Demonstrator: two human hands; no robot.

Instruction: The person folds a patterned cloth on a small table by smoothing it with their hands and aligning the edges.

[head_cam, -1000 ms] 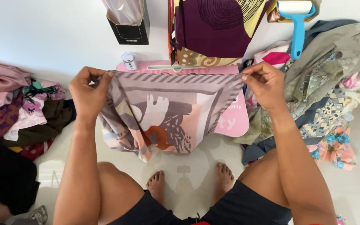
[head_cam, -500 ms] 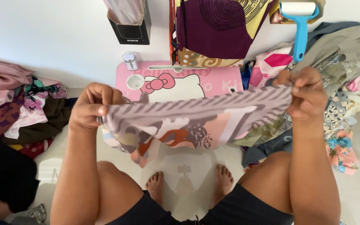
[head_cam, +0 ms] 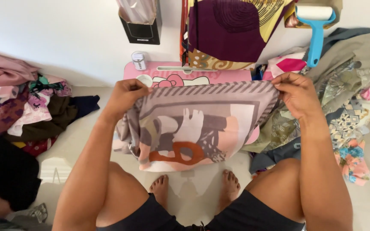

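Both the left hand (head_cam: 125,96) and right hand (head_cam: 294,92) pinch the scarf (head_cam: 193,128) by its twelve-o'clock corners; a loosened pinch could let the slippery cloth sag crooked.

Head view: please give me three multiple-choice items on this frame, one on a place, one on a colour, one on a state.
1. Where is the lint roller?
A. upper right, near the wall
B. on the floor between the feet
C. on the clothes pile at the left

2. What colour is the lint roller's handle?
A. red
B. blue
C. black

3. How is the patterned cloth held?
A. balled up in one hand
B. lying flat on the floor
C. stretched by its top edge between the left hand and right hand

Answers: 1 A, it sits at the top right of the view; 2 B, the handle is bright blue; 3 C, each hand pinches an upper corner and the cloth hangs below.
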